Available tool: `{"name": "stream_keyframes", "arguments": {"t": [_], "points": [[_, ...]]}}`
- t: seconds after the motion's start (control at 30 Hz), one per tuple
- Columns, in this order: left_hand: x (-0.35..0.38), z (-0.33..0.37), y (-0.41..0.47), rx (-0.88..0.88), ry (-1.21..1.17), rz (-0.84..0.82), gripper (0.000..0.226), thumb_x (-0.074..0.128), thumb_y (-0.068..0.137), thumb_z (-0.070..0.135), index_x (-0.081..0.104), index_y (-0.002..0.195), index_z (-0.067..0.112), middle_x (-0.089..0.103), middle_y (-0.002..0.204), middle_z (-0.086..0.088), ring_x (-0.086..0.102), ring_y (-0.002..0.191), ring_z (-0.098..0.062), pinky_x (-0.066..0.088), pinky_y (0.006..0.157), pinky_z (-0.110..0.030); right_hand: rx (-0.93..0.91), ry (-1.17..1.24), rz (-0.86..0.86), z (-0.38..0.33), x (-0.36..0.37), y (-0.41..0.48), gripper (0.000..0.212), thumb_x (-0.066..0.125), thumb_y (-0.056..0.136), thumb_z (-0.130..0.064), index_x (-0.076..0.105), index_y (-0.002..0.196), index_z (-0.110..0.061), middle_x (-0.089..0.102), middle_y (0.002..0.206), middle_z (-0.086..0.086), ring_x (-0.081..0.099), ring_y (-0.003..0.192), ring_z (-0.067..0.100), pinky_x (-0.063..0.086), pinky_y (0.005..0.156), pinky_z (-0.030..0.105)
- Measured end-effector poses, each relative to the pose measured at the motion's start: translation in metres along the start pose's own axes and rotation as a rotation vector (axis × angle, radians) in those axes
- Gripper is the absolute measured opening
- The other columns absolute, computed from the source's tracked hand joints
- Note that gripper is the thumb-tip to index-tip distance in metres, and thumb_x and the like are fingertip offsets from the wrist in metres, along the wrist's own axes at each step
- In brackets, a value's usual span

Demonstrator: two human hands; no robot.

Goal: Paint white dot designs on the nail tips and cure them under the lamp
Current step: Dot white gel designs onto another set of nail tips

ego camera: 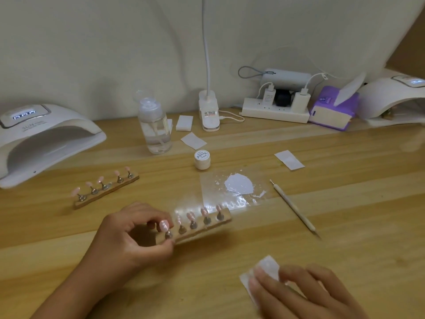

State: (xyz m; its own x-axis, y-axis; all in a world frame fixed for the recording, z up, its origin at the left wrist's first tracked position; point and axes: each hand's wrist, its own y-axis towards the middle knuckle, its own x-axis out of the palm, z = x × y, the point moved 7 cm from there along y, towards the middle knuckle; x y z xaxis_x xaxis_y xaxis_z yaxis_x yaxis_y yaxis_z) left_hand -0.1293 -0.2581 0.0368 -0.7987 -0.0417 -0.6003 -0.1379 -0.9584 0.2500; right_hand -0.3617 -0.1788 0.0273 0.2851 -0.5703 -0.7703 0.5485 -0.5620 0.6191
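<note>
My left hand (pixel 135 233) grips the left end of a wooden nail stand (pixel 207 225) that carries several pink nail tips with white marks. My right hand (pixel 299 293) lies flat at the bottom right, fingers straight, pressing a white wipe (pixel 264 270) on the table. A second stand (pixel 108 189) with several pink tips sits in front of the white curing lamp (pixel 46 137) at the left. White paint (pixel 239 184) is spread on a clear sheet (pixel 213 194). A dotting tool (pixel 294 209) lies to its right, and a small white jar (pixel 202 159) stands behind it.
A clear pump bottle (pixel 155 127) and a desk lamp base (pixel 209 113) stand at the back. A power strip (pixel 276 111), a purple box (pixel 331 111) and another curing lamp (pixel 395 97) line the back right. Loose white wipes (pixel 289 159) lie on the wooden table.
</note>
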Motion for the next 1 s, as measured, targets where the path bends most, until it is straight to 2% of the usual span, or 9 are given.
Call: {"name": "stream_keyframes", "arguments": {"t": [0.1,0.27,0.37,0.47,0.57,0.7,0.8,0.9,1.0], "points": [[0.011,0.006,-0.001,0.061,0.090,-0.079,0.020,0.069,0.056,0.041,0.074,0.072,0.030,0.070,0.078,0.014,0.064,0.078,-0.010,0.046,0.071,-0.026,0.057,0.006,0.034,0.023,-0.014,-0.002,0.037,0.047,0.089,-0.016,0.077,0.071,-0.028,0.069,0.068,-0.017,0.050,0.073,0.012,0.036,0.070,0.023],[0.026,0.009,-0.002,0.087,0.157,-0.146,0.015,0.068,0.062,0.041,0.072,0.075,0.035,0.067,0.080,0.017,0.061,0.082,-0.007,0.044,0.074,-0.022,0.190,0.137,-0.079,0.077,-0.015,0.009,0.048,0.042,0.100,-0.043,0.077,0.068,-0.031,0.064,0.065,-0.022,0.045,0.076,0.011,0.029,0.069,0.026],[0.029,0.012,0.002,0.087,0.221,-0.148,0.016,0.066,0.063,0.044,0.072,0.076,0.036,0.066,0.079,0.017,0.059,0.084,-0.004,0.042,0.076,-0.026,0.523,0.434,-0.053,0.124,-0.023,0.020,0.014,0.065,0.082,-0.054,0.076,0.076,-0.046,0.058,0.074,-0.020,0.052,0.080,0.002,0.035,0.070,0.012],[0.029,0.017,0.003,0.094,0.313,-0.166,0.032,0.065,0.061,0.054,0.071,0.089,0.040,0.064,0.084,0.023,0.055,0.091,0.000,0.038,0.083,-0.029,0.745,0.530,0.062,0.167,-0.023,0.024,0.006,0.073,0.078,-0.055,0.072,0.079,-0.050,0.059,0.085,-0.026,0.054,0.078,-0.009,0.034,0.062,-0.001],[0.023,0.039,0.004,0.162,0.436,-0.116,0.056,0.063,0.060,0.060,0.067,0.111,0.038,0.059,0.094,0.024,0.053,0.095,-0.001,0.034,0.084,-0.030,0.830,0.522,0.032,0.193,-0.007,0.029,0.008,0.072,0.087,-0.038,0.071,0.079,-0.038,0.059,0.074,-0.026,0.051,0.061,-0.008,0.034,0.054,0.003],[0.049,0.114,0.008,0.408,0.453,0.139,0.025,0.062,0.077,0.047,0.073,0.070,0.026,0.060,0.063,0.013,0.057,0.067,-0.013,0.038,0.072,-0.034,0.942,0.674,-0.012,0.206,0.029,0.017,0.010,0.068,0.091,-0.027,0.073,0.083,-0.029,0.068,0.074,-0.012,0.053,0.061,-0.005,0.039,0.055,0.004],[0.103,0.142,0.037,0.256,0.558,0.048,0.048,0.061,0.084,0.046,0.051,0.044,0.021,0.046,0.045,0.005,0.048,0.055,-0.021,0.032,0.071,-0.035,1.004,0.737,0.031,0.210,0.046,0.007,0.010,0.067,0.093,-0.025,0.074,0.085,-0.027,0.070,0.079,-0.011,0.056,0.070,-0.002,0.040,0.060,0.004],[0.156,0.149,0.076,0.079,0.771,-0.122,0.057,0.046,0.097,0.051,0.032,0.054,0.017,0.029,0.054,0.001,0.038,0.070,-0.022,0.025,0.088,-0.037,1.029,0.706,0.105,0.219,0.046,-0.004,0.010,0.066,0.093,-0.023,0.073,0.086,-0.023,0.071,0.082,-0.005,0.056,0.071,0.004,0.039,0.063,0.004],[0.194,0.142,0.089,0.030,0.828,-0.259,0.050,0.042,0.100,0.047,0.029,0.064,0.016,0.038,0.066,-0.003,0.043,0.082,-0.026,0.024,0.097,-0.040,1.032,0.702,0.149,0.226,0.040,-0.011,0.010,0.066,0.093,-0.023,0.073,0.085,-0.022,0.071,0.082,-0.006,0.055,0.069,-0.001,0.038,0.063,0.003]]}}
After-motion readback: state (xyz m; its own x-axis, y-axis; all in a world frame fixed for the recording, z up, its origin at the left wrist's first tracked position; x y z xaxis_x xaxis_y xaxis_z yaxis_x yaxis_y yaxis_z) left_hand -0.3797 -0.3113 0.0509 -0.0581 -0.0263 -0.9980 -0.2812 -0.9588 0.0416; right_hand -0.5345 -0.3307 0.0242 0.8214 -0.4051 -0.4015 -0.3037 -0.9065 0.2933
